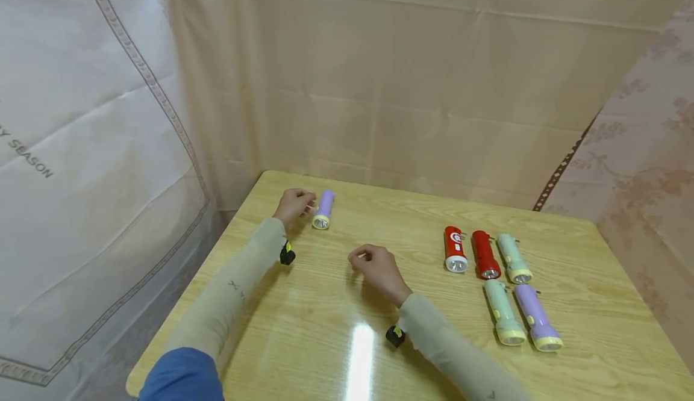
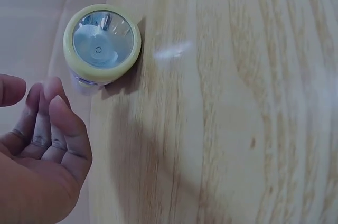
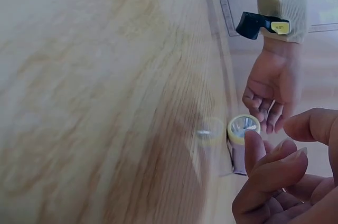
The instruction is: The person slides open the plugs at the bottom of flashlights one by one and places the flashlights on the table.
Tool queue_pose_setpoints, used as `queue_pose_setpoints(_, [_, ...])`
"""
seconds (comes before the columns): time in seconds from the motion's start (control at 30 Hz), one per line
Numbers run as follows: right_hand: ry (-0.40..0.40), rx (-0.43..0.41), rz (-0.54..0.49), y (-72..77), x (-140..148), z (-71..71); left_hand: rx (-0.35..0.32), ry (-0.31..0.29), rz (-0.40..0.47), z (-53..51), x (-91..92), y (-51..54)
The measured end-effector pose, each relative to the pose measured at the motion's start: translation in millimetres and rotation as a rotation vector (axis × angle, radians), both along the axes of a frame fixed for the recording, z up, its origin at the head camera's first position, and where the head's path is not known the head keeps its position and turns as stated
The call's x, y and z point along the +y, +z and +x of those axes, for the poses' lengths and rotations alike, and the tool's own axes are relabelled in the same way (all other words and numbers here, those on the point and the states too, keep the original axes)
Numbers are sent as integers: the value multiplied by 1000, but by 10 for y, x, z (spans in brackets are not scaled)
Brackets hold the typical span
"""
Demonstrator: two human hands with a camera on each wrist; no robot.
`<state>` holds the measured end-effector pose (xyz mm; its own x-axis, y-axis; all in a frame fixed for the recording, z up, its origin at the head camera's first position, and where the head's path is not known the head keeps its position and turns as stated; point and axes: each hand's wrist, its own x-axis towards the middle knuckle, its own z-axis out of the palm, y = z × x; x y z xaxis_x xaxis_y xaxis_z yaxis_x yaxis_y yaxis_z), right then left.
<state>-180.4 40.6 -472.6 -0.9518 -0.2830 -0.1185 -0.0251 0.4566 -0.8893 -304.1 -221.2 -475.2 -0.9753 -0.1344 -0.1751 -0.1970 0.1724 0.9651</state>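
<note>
A purple flashlight with a pale yellow head lies near the table's far left corner, its lens turned toward me. Just left of it is my left hand, fingers loosely bent and nothing in them. The left wrist view shows a small gap between those fingertips and the flashlight's round lens. My right hand hovers over the middle of the table, loosely curled and holding nothing. In the right wrist view its thumb and fingers stand apart, partly covering the same flashlight.
Several flashlights lie at the right: a red and white one, a red one, a mint one, another mint one nearer me and a purple one. Cloth hangs behind the wooden table and along both sides.
</note>
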Motion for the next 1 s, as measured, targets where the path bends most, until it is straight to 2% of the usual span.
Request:
queue_pose_setpoints(0.27, [10,-29,-31,-6,-113,-130,-39,13,-8,-22,1,25])
queue_pose_setpoints(0.43, [-20,-54,-53,-49,-246,-231,-40,20,-15,-43,38,31])
queue_pose_setpoints(0.6, [-41,-60,-51,-58,-332,-318,-53,2,-36,-73,60,3])
queue_pose_setpoints(0.83, [-69,-113,-53,-82,-418,-462,-103,-23,-32,-107,81,-8])
queue_pose_setpoints(1.0, [-89,-107,-28,-105,-493,-552,-120,-47,-46,-123,126,-5])
